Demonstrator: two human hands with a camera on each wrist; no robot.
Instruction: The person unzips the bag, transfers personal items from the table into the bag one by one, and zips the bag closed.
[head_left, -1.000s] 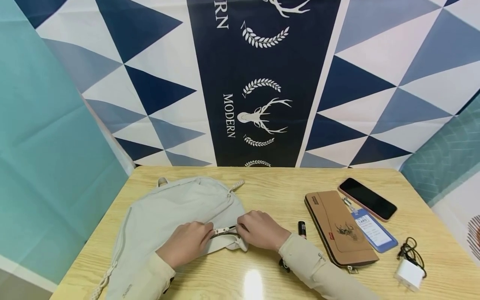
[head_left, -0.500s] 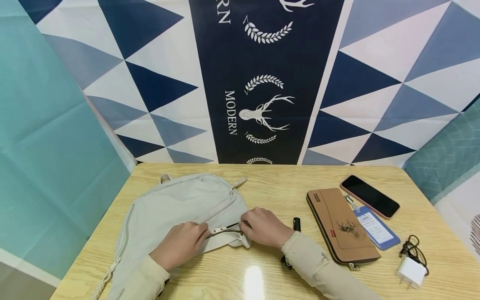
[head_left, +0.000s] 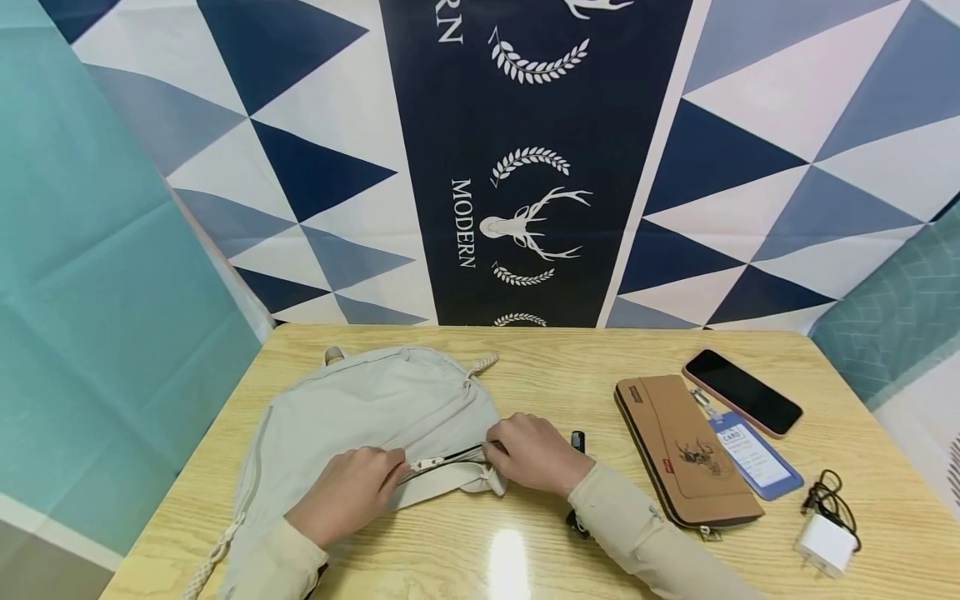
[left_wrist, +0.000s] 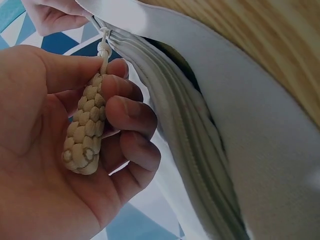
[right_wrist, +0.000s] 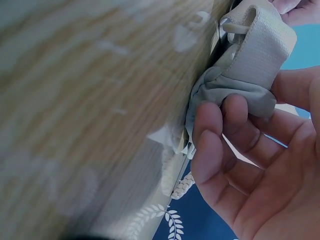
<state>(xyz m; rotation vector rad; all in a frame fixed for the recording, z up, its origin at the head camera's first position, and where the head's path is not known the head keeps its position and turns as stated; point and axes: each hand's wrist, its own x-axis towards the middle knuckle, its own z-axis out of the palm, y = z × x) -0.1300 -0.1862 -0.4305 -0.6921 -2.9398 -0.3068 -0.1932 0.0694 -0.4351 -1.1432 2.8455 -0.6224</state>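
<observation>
A pale grey backpack (head_left: pixel 337 417) lies on the left half of the table. My left hand (head_left: pixel 348 492) is at its near edge, thumb and fingers curled round a braided cord zipper pull (left_wrist: pixel 85 122). The zipper (left_wrist: pixel 165 95) runs along the bag edge, and a dark gap shows between my two hands in the head view. At the right end of that zipper my right hand (head_left: pixel 536 454) pinches the gathered bag fabric (right_wrist: pixel 240 95), beside a folded webbing strap (right_wrist: pixel 265 45).
To the right lie a brown wallet (head_left: pixel 686 450), a blue card holder (head_left: pixel 757 454), a phone (head_left: pixel 742 392) and a white charger (head_left: pixel 825 542) with a black cable. A small black object (head_left: pixel 577 440) lies partly hidden behind my right forearm. A patterned cloth backs the wooden table (head_left: pixel 450 558).
My left hand has moved left and slightly toward me along the zipper with the pull, and the dark gap between the hands has lengthened. My right hand keeps its grip on the fabric.
</observation>
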